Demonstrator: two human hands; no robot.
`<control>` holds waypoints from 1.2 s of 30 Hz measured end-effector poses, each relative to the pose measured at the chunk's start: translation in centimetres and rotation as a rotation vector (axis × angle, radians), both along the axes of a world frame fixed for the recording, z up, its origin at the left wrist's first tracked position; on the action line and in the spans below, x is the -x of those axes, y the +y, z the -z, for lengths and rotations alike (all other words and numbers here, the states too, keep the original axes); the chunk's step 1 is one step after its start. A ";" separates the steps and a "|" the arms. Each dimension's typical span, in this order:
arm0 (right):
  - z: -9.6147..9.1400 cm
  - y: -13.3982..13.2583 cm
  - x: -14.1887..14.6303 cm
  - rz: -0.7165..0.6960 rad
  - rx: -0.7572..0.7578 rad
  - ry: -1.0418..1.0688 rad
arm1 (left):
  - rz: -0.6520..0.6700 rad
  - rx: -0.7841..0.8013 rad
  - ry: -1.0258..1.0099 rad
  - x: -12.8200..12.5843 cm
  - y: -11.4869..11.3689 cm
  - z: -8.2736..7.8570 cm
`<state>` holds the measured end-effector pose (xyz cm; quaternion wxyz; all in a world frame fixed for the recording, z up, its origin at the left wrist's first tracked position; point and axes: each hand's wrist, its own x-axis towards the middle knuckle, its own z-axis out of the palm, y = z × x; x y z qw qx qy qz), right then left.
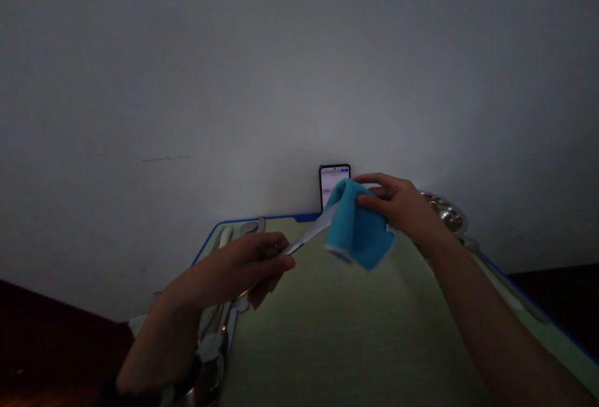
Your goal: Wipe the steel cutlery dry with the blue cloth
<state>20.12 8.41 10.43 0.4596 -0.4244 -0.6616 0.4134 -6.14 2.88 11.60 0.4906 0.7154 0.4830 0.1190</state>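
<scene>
My left hand [266,263] is closed around the thin end of a flat metal utensil [314,230], which slants up to the right and widens toward its far end. That far end disappears under a blue cloth [360,229], so I cannot tell the utensil's exact kind. Pinched over the cloth are the fingers of my right hand [397,201], its thumb in front and the rest behind. The loose part of the cloth hangs down above the table. Both hands are held over the table [327,332].
A phone [334,183] with its screen lit leans on the wall behind the cloth. Several metal utensils [224,313] lie along the table's left side, partly under my left arm. To the right stand a shiny metal bowl [444,212] and more long utensils [503,288].
</scene>
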 end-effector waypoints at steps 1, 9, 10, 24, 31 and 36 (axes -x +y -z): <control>0.3 0.1 0.6 0.021 0.063 0.105 | 0.005 0.019 -0.032 -0.3 0.1 0.2; 2.8 0.5 4.8 0.121 0.313 0.602 | -0.048 0.011 -0.017 -2.9 0.3 0.7; 2.9 0.4 4.9 0.130 0.308 0.608 | -0.056 -0.006 -0.010 -3.1 0.3 0.7; 3.6 -1.0 8.1 0.124 0.402 0.685 | -0.193 -0.145 -0.014 -4.0 1.0 2.7; 5.9 -1.5 6.5 0.350 0.547 0.826 | -0.300 0.119 -0.232 -6.8 -0.9 6.5; 10.3 -3.9 5.6 0.495 0.653 0.828 | -0.282 0.272 -0.329 -8.7 -3.7 10.5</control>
